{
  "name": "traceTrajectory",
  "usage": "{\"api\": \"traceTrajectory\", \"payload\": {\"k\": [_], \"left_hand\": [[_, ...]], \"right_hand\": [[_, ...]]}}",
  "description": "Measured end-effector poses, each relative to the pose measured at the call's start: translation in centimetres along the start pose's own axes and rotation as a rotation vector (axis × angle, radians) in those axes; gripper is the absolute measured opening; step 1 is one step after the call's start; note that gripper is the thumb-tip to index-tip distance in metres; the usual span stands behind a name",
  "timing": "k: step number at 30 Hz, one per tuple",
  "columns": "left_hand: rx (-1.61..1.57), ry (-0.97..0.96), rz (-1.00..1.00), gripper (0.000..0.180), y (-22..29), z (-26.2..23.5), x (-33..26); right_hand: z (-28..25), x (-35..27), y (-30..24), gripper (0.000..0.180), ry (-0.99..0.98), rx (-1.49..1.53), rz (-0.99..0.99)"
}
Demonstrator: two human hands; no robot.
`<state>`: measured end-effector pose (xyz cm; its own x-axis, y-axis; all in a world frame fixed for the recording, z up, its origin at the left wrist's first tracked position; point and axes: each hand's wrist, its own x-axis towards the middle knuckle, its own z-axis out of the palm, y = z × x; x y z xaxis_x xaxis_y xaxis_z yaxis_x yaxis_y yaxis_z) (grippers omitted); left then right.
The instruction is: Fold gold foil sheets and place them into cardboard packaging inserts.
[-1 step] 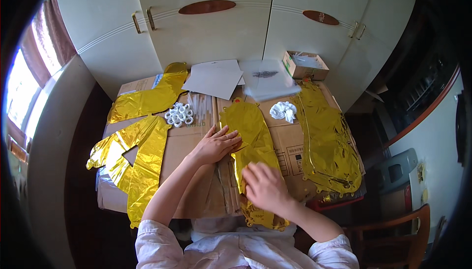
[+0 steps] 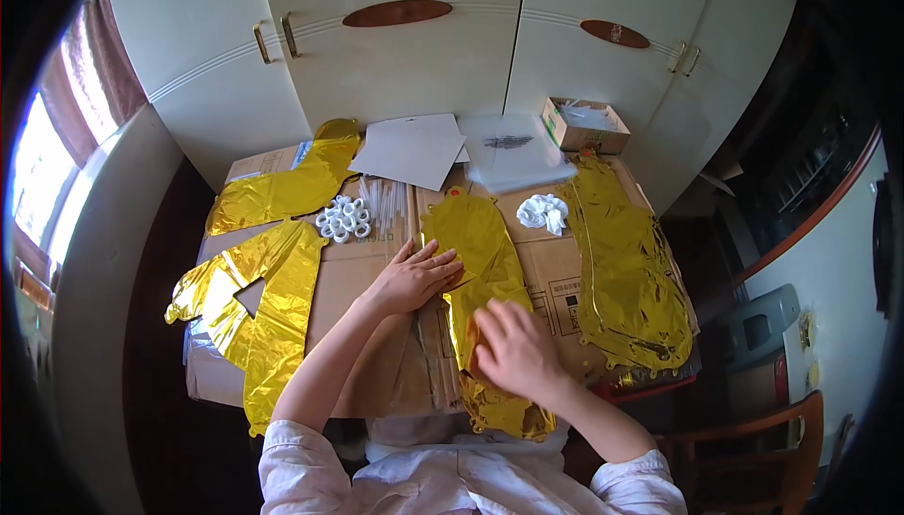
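Note:
A flat gold foil balloon (image 2: 482,247) lies lengthwise in the middle of the cardboard-covered table (image 2: 363,275). My left hand (image 2: 414,278) rests flat on the balloon's left edge with its fingers spread. My right hand (image 2: 513,350) presses palm-down on the balloon's lower part and looks slightly blurred. Neither hand grips anything. The balloon's near end hangs over the table's front edge below my right wrist.
More flat gold foil balloons lie at back left (image 2: 282,190), front left (image 2: 264,313) and right (image 2: 626,270). White rings (image 2: 344,218), clear straws (image 2: 384,200), paper sheets (image 2: 410,148), a plastic bag (image 2: 518,157), a small box (image 2: 584,124) and a white wad (image 2: 544,212) sit behind. A chair (image 2: 753,440) stands right.

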<state>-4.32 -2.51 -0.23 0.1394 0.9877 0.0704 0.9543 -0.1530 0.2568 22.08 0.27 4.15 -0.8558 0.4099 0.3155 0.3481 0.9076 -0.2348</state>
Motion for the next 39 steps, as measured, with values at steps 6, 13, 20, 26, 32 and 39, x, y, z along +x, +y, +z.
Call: {"api": "traceTrajectory", "payload": {"k": [6, 13, 20, 26, 32, 39], "left_hand": [[-0.010, 0.015, -0.021, 0.050, 0.4, -0.5, 0.2], [-0.166, 0.191, -0.201, 0.063, 3.8, -2.6, -1.7], [-1.048, 0.257, -0.517, 0.076, 5.3, -1.2, -5.9], [-1.201, 0.172, -0.657, 0.083, 6.6, -2.4, -9.5], [-1.174, 0.094, -0.771, 0.070, 7.4, -3.9, -10.6], [-1.260, -0.073, -0.635, 0.048, 7.1, -3.4, -11.9]], "right_hand": [[1.9, -0.4, 5.2, 0.078, -0.049, 0.311, 0.232], [-0.1, 1.4, 5.5, 0.082, -0.346, 0.555, 0.461], [-1.1, 2.8, 2.8, 0.087, -0.511, 0.780, 0.024], [1.0, 3.2, 1.1, 0.055, -0.335, 0.551, -0.064], [5.1, 3.5, 1.0, 0.063, -0.257, 0.027, -0.207], [5.7, 2.9, 2.5, 0.068, -0.301, -0.042, -0.257]]}}
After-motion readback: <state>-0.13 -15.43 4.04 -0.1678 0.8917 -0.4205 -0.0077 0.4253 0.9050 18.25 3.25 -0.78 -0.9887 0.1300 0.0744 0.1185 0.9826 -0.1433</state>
